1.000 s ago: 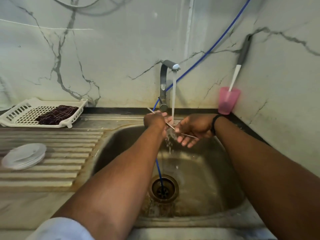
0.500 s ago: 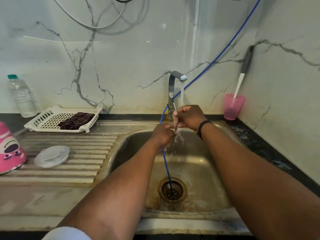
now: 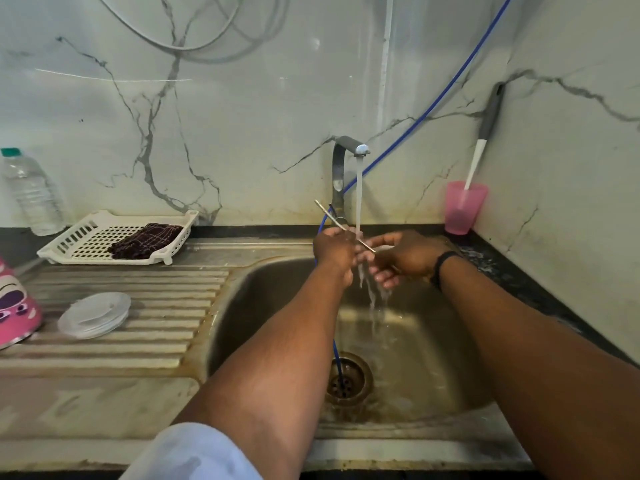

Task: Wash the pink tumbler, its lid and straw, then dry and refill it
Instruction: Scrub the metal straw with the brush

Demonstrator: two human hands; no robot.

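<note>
Two hands wash the straw under the tap

The left hand (image 3: 334, 251) has its fingers curled round the thin metal straw (image 3: 341, 225), and one end pokes up past the fist toward the tap (image 3: 346, 157). The right hand (image 3: 401, 259) pinches the other end, with its lower fingers loose and spread under the water (image 3: 359, 195) (it splashes down into the sink (image 3: 263, 306)). Half a second ago the right hand was up high over the left and the straw stood nearly straight up; now the hands sit side by side and the straw lies slanted. The pink tumbler (image 3: 15, 306) and its clear lid (image 3: 94, 315) rest on the draining board (image 3: 166, 306) at the left
</note>
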